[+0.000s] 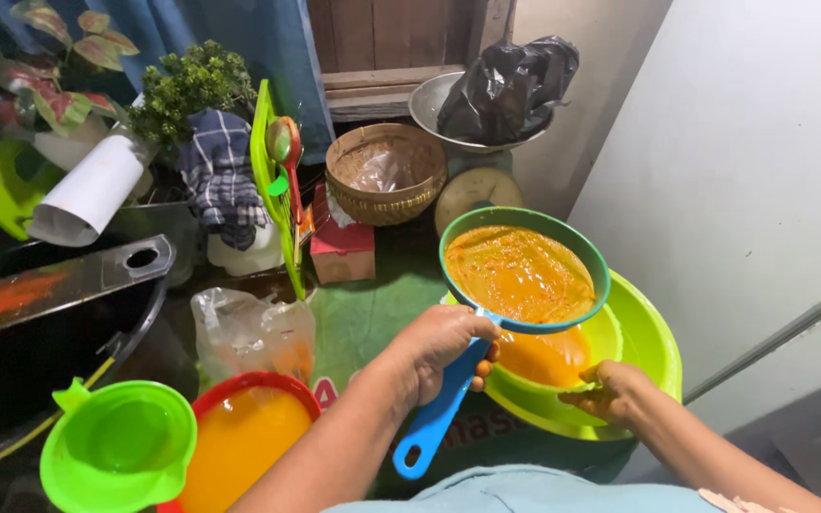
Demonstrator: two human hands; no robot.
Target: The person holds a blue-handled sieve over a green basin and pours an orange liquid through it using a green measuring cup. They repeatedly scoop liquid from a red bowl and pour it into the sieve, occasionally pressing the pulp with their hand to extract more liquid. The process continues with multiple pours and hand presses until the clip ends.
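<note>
Left hand (434, 351) grip clamps the blue-handled strainer (522, 275); right hand (615, 391) pinches the green bowl (610, 337) rim, red box (342, 249) behind.

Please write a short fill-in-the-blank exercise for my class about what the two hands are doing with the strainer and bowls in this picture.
1. The left hand holds the strainer by its ____ handle.
2. The right hand grips the rim of a ____ bowl.
3. The liquid in the strainer is ____ in colour.
4. Near the bottom left sits a green ____ beside the red bowl.

Missing words: blue; green; orange; funnel
</note>
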